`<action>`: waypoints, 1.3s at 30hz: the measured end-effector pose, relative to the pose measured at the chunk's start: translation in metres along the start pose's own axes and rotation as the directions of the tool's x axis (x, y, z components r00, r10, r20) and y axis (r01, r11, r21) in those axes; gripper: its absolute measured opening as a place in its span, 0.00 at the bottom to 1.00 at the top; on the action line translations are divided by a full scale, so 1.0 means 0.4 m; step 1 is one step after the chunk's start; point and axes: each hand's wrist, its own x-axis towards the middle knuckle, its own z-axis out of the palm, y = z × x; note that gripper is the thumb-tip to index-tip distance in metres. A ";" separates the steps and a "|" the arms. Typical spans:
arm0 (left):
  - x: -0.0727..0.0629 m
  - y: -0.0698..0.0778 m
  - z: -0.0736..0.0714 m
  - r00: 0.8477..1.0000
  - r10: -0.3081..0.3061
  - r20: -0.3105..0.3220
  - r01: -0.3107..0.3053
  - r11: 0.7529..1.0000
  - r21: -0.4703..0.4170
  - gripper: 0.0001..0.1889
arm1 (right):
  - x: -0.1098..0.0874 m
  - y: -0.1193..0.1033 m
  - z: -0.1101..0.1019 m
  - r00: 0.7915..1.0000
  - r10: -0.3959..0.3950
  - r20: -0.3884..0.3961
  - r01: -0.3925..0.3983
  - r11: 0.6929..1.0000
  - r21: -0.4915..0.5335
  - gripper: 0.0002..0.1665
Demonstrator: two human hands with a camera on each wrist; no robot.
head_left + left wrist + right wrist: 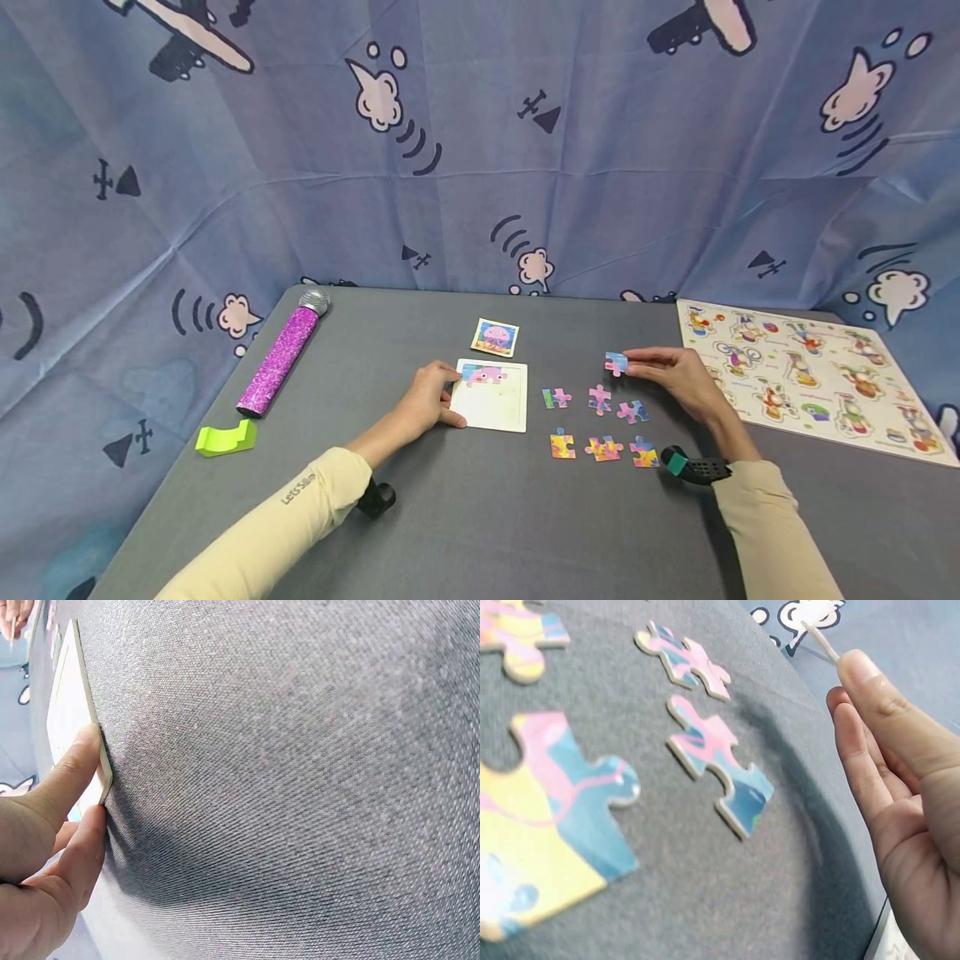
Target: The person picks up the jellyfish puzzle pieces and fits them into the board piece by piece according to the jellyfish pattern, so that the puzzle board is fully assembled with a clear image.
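Observation:
A square white puzzle tray [491,410] lies mid-table, with blue-and-pink pieces [487,375] fitted along its top. My left hand [429,398] holds the tray's left side, the thumb [71,769] near one corner and the fingers along the same side. Above the table, my right hand [678,379] pinches a blue-and-pink puzzle piece [616,363] between thumb and fingers; the right wrist view shows that piece only edge-on. Several loose puzzle pieces [603,448] lie in two rows between tray and right hand. Behind the tray sits a small jellyfish picture card [495,337].
At the left lie a glittery purple microphone [285,358] and a lime-green curved block [227,438]. A large white sheet of cartoon figures [817,375] covers the right side. A patterned blue cloth [465,167] hangs behind the grey table [480,525].

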 end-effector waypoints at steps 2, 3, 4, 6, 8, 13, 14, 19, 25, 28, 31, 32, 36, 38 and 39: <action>-0.001 0.000 0.001 1.000 -0.003 0.000 0.003 1.000 -0.003 0.37 | 0.001 -0.004 0.005 1.000 0.007 0.005 -0.007 1.000 0.002 0.26; -0.001 -0.001 0.001 1.000 -0.003 0.000 0.003 1.000 -0.002 0.37 | 0.001 -0.006 0.008 1.000 0.009 0.007 -0.009 1.000 0.009 0.26; -0.001 -0.001 0.002 1.000 -0.004 0.001 0.004 1.000 -0.002 0.37 | 0.000 -0.007 0.011 1.000 0.010 0.010 -0.011 1.000 0.013 0.26; -0.002 -0.001 0.002 1.000 -0.001 0.000 0.001 1.000 -0.002 0.37 | 0.001 -0.009 0.016 1.000 0.009 0.015 -0.009 1.000 0.024 0.26; -0.003 -0.001 0.002 1.000 0.006 -0.002 -0.006 1.000 0.002 0.37 | 0.002 -0.009 0.021 1.000 -0.002 0.018 0.001 0.999 0.045 0.25; -0.005 0.000 0.002 1.000 0.027 -0.001 -0.027 0.999 0.022 0.36 | 0.005 -0.010 0.029 0.999 -0.019 0.027 0.017 0.998 0.066 0.24; -0.005 0.000 0.002 1.000 0.028 0.000 -0.028 0.999 0.024 0.36 | 0.006 -0.010 0.031 0.999 -0.020 0.030 0.017 0.998 0.067 0.24; -0.004 -0.002 0.004 1.000 0.027 -0.002 -0.027 0.999 0.024 0.36 | 0.011 -0.016 0.042 0.999 -0.004 0.048 0.001 0.998 0.057 0.25; -0.003 -0.006 0.005 0.999 0.031 -0.014 -0.031 0.999 0.021 0.36 | 0.016 -0.033 0.058 0.998 0.008 0.070 -0.010 0.999 0.031 0.25; -0.003 -0.006 0.004 1.000 0.028 -0.015 -0.027 0.999 0.021 0.36 | 0.020 -0.040 0.067 0.997 0.008 0.081 -0.011 0.999 0.036 0.25; -0.002 -0.005 0.003 1.000 0.022 -0.007 -0.022 1.000 0.018 0.36 | 0.026 -0.043 0.077 0.996 0.002 0.092 -0.007 0.999 0.052 0.25; -0.003 -0.004 0.002 1.000 0.024 -0.005 -0.024 1.000 0.020 0.36 | 0.028 -0.044 0.080 0.995 0.000 0.097 -0.006 0.998 0.061 0.25; -0.004 0.000 0.001 1.000 0.031 0.002 -0.031 0.999 0.026 0.36 | 0.034 -0.043 0.092 0.994 -0.003 0.112 -0.006 0.997 0.081 0.24; -0.004 0.001 0.000 1.000 0.025 0.002 -0.025 0.999 0.023 0.36 | 0.036 -0.043 0.097 0.993 -0.003 0.114 -0.007 0.996 0.087 0.24; -0.004 0.002 0.000 1.000 0.019 0.002 -0.019 1.000 0.020 0.37 | 0.036 -0.043 0.100 0.994 -0.003 0.112 -0.007 0.996 0.089 0.24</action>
